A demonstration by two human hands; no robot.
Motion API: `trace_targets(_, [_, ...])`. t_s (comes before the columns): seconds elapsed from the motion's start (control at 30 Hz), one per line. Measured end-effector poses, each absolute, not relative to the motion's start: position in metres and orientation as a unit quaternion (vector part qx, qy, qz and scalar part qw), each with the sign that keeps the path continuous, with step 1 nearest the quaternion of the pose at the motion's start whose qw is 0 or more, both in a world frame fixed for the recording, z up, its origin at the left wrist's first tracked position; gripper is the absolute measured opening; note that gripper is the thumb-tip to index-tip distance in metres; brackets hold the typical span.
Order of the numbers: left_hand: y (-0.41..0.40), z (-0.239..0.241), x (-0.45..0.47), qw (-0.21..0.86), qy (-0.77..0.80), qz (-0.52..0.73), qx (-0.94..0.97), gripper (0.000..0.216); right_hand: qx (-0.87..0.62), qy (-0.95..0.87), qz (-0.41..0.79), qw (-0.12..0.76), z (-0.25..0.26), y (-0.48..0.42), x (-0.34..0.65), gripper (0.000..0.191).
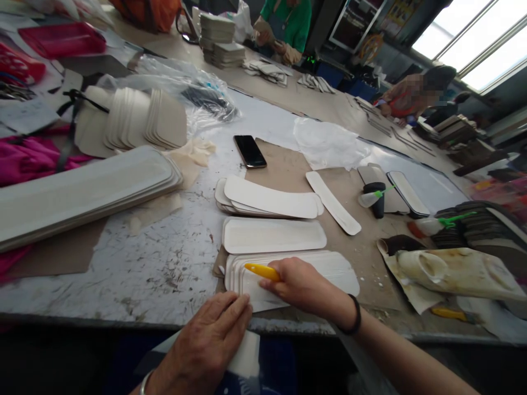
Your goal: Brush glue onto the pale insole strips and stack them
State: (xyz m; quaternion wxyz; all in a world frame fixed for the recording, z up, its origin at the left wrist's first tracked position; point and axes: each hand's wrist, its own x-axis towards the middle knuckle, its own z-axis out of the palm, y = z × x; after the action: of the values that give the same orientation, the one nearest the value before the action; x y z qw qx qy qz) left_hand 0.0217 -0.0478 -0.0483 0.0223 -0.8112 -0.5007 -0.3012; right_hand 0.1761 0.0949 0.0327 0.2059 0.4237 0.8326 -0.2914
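Note:
My right hand (302,285) is closed around a yellow-handled brush (261,271); its working end is hidden by the hand. Under it lies a fanned stack of white, round-cornered strips (340,271), overlapping in steps. My left hand (209,334) lies with its fingers stretched out at the near left corner of that stack, fingertips touching the edge. Just behind sits another white strip group (274,236), and farther back a stack of slightly curved strips (269,197). One single strip (333,203) lies slanted to their right.
A phone (250,151) lies behind the strips. Long stacked panels (86,189) and fanned panels (135,118) occupy the left. At right are a stained whitish container (457,269), another yellow handle (450,313) and green-tipped bottles (428,226). Two people work across the table.

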Motion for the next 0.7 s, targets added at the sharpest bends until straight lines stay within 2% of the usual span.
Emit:
trace_targets(0.37, [-0.044, -0.052, 0.020, 0.016, -0.495, -0.325, -0.806, 0.032, 0.409, 0.850, -0.237, 0.233, 0.034, 0.094, 0.172, 0.032])
trace_targets(0.53, [-0.035, -0.054, 0.019, 0.023, -0.452, -0.337, -0.825, 0.025, 0.396, 0.866, -0.218, 0.214, 0.031, 0.090, 0.170, 0.032])
trace_targets(0.7, [-0.029, -0.065, 0.012, 0.046, -0.423, -0.336, -0.840, 0.031, 0.436, 0.849, -0.213, 0.207, 0.044, 0.089, 0.197, 0.027])
